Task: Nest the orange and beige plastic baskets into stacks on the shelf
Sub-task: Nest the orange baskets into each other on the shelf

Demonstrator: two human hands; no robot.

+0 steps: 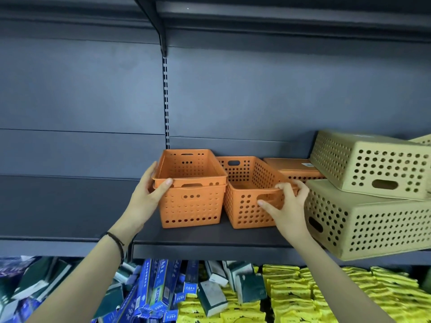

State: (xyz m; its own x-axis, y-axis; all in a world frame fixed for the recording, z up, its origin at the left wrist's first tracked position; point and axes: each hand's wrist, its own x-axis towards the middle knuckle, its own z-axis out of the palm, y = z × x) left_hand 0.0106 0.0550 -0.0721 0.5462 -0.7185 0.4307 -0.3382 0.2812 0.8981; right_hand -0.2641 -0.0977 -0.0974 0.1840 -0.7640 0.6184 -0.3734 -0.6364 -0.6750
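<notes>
Two orange baskets sit nested as one stack [190, 201] on the dark shelf [210, 236]. My left hand [149, 194] grips the stack's front left corner, thumb over the upper rim. Right beside it stands a single orange basket [247, 206]; my right hand [288, 206] holds its front rim, fingers over the top and thumb at the handle slot. Behind it an upside-down orange basket [295, 169] lies on the shelf. At the right, two beige baskets lie upside down, the smaller one [373, 164] on the larger one [373, 220].
The shelf's left half [70, 206] is bare dark metal. An upper shelf [256, 15] hangs overhead. Below, a lower level holds blue boxes [154, 294], green-and-white packs [245, 287] and yellow packets [326, 297]. A sliver of another beige basket [423, 139] shows at the right edge.
</notes>
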